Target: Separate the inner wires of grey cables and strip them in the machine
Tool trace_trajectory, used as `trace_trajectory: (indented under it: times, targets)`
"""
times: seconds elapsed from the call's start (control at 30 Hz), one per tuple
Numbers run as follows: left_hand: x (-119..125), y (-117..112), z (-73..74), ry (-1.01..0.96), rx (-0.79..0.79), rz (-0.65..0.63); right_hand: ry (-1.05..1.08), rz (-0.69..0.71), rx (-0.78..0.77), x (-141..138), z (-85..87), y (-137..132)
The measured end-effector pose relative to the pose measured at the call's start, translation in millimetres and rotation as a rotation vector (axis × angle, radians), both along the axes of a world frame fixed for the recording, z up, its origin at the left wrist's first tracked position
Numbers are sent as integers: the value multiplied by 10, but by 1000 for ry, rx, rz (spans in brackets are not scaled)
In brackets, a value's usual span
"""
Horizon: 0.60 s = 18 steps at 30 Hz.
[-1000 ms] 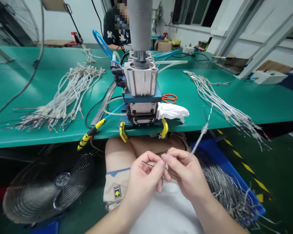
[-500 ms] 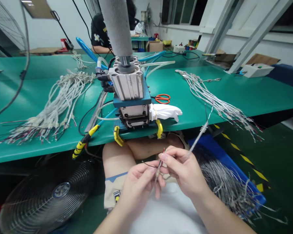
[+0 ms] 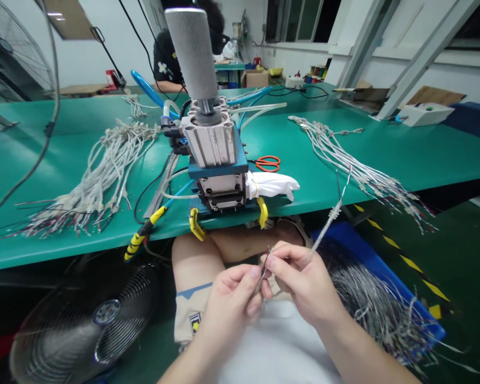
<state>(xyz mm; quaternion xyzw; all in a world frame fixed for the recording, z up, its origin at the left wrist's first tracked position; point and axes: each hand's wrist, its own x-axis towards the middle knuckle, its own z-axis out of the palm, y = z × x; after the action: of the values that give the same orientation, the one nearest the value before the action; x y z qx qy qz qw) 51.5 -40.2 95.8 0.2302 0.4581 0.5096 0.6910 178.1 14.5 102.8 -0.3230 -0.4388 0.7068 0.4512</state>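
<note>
Both my hands pinch one thin grey-white cable (image 3: 324, 232) over my lap. My left hand (image 3: 237, 288) is closed on it near the split end, where fine dark and red wires (image 3: 268, 249) stick up. My right hand (image 3: 301, 277) is closed with thumb and forefinger on those wires. From the top of my right hand the cable's other end rises, with a ribbed sleeve and bare strands at its tip. In front stands a pneumatic press (image 3: 214, 144) with a knurled cylinder on top.
Cable bundles lie on the green table, left (image 3: 108, 170) and right (image 3: 344, 154). Orange-handled scissors (image 3: 268, 163) and a white cloth bundle (image 3: 274, 185) sit beside the press. A blue bin (image 3: 368, 250) of cables is at my right, a floor fan (image 3: 84, 325) at left. Another person (image 3: 168, 64) sits behind.
My left fingers have closed in toward my right fingertips, and the dark wire that stuck out to the left is no longer visible there. The view has shifted slightly.
</note>
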Motion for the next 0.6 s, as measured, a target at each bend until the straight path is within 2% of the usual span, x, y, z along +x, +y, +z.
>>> trace_trajectory:
  times: [0.17,0.33,0.43,0.6]
  targets:
    - [3,-51,8,63,101,-34,-7,-6,-1,31,46,-35]
    - [2,-267,65,485,235,-213,-82,-93,103,186,159,-201]
    - [-30,-443,-35,656,240,-308,-93,-123,121,289,222,-338]
    - [-152,-743,-342,726,265,-261,-120,-90,137,400,271,-535]
